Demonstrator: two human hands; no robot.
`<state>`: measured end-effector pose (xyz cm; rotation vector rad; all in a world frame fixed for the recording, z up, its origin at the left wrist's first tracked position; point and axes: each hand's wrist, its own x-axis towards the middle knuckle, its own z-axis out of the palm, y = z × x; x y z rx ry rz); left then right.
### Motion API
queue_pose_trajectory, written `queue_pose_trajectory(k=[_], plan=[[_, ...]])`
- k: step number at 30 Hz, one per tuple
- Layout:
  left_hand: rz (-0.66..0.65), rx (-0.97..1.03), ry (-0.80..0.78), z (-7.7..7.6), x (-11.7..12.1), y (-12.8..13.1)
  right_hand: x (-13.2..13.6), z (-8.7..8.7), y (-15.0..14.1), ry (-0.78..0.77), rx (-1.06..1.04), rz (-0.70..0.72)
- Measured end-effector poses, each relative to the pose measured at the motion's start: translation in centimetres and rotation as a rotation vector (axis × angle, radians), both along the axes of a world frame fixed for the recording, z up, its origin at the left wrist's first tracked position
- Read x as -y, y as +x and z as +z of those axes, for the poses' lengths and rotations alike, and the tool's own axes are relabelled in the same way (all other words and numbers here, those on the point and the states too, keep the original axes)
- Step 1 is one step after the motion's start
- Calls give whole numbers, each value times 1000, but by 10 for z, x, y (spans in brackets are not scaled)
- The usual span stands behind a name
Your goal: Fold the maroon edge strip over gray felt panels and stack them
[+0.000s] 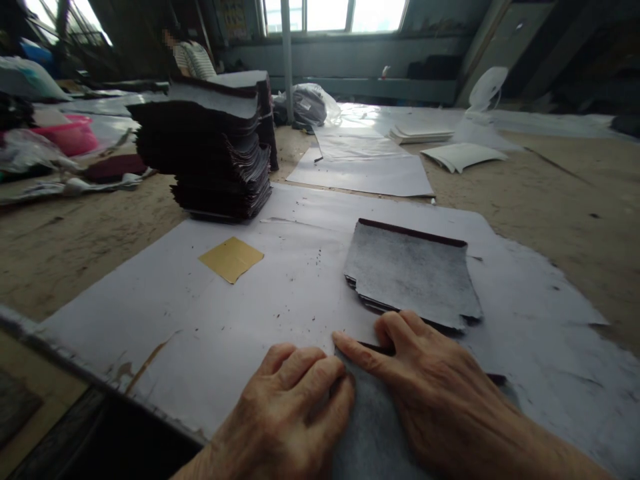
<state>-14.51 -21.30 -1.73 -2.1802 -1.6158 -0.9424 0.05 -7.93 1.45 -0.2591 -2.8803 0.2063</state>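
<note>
A grey-backed sheet of dark material [373, 427] lies at the near edge of the table, its dark folded edge partly hidden under my hands. My left hand [295, 407] is closed, its curled fingers gripping the sheet's left corner. On the sheet's far edge, my right hand [425, 373] presses down with its thumb stretched toward the left hand and its other fingers bent over the fold. Just beyond lies a small pile of similar grey pieces [410, 267], the top one with a dark brown folded strip along its far side.
White board [240, 320] covers the work area, with crumbs and a tan square [231, 259] on it. A tall stack of dark sheets [215, 153] stands back left. Farther off are white sheets [365, 170], a pink basin [70, 135], a pole [287, 60] and a seated person [195, 60].
</note>
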Motion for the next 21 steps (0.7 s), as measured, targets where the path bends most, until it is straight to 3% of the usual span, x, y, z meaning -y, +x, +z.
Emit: queue_pose_trajectory(k=[4,10,14,21], plan=[[5,4,11,5,2,0,-1,-3,5,-27,-61,-17],[10,10,-166,21,6,0,2,-12,17,18,-303,-39],[60,-1,-262,28,6,4,7,-10,13,83,-251,-35],[117,0,-280,28,11,5,12,1,8,24,-64,0]])
